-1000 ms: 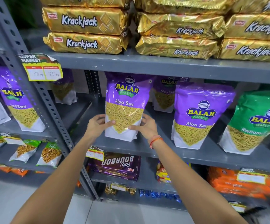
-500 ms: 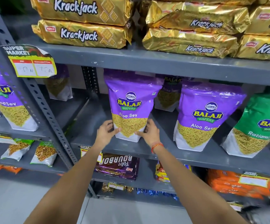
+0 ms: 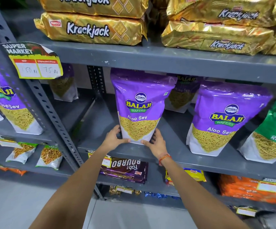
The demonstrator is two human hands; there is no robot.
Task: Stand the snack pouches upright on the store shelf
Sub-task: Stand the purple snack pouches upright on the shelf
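Note:
A purple Balaji Aloo Sev pouch [image 3: 140, 106] stands upright on the grey middle shelf [image 3: 175, 151], near its front edge. My left hand [image 3: 115, 136] grips its lower left corner and my right hand [image 3: 155, 141] grips its lower right corner. A second purple Aloo Sev pouch [image 3: 224, 119] stands upright to the right, and a green Ratlami pouch [image 3: 272, 129] leans beyond it. Two more purple pouches [image 3: 181, 95] stand behind, partly hidden.
Gold Krackjack packs [image 3: 91, 28] fill the shelf above. A slotted grey upright [image 3: 51, 113] with a price tag [image 3: 36, 63] divides the bays; another purple pouch [image 3: 10, 103] stands left of it. A Bourbon pack [image 3: 124, 169] and orange packs [image 3: 249, 189] lie on lower shelves.
Both hands slid down from the pouch's middle to its bottom corners, and the pouch moved back and upright on the shelf. The camera came closer.

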